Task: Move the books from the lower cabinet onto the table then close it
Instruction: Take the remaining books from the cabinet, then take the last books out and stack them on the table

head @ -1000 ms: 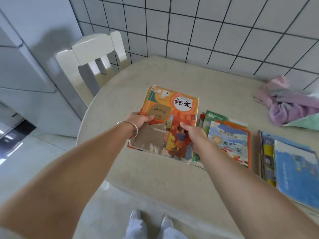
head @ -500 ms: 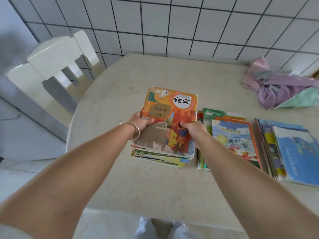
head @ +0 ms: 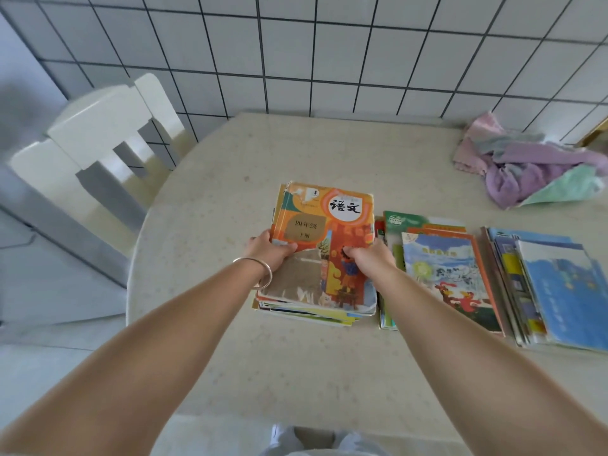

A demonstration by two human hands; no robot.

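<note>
A stack of books (head: 332, 225) with a worn orange cover on top lies on the beige table (head: 296, 363), near its middle. My left hand (head: 271, 250), with a bracelet on the wrist, grips the stack's left edge, thumb on the cover. My right hand (head: 368, 256) grips the stack's right side, thumb on top. Right of it lies a second pile of books (head: 441, 274) with a blue and orange cover uppermost. A third pile with blue covers (head: 552, 284) lies at the table's right edge. The cabinet is out of view.
A white chair (head: 98, 139) stands at the table's left side against the tiled wall (head: 329, 51). Crumpled purple, pink and green cloths (head: 533, 169) lie at the table's back right. My shoes (head: 283, 436) show below the table's front edge.
The stack has come down onto the table left of the second pile, and its lower books now show. Both hands stay on it. The view has turned to face the table and wall.
</note>
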